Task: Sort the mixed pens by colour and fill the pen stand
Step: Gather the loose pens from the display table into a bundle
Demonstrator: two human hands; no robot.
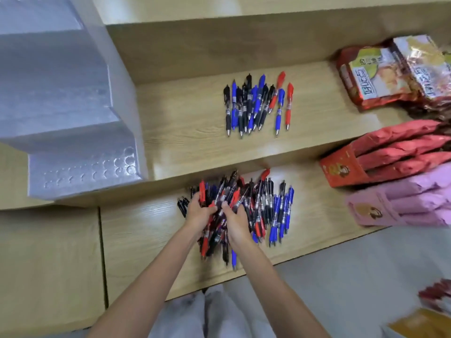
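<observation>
Now, near pen stand (85,176), left hand (199,213), right hand (235,219): grips tight around pens (266,211).

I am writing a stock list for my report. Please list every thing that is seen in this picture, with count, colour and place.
large pen pile: too many to count; red, blue, black mixed; lower step, centre
small pen group: overlapping, count unclear; blue, black, a few red; upper step
pen stand: one; clear, tiered; left, no pens showing in it
snack packets: at least two; red-brown, pale labels; upper step, right
red packets: several; in a red box; right
pink packets: several; in a pink box; nearer than the red ones
wooden steps: light wood; under everything
left hand: grips pens in the large pile
right hand: grips pens beside it
</observation>
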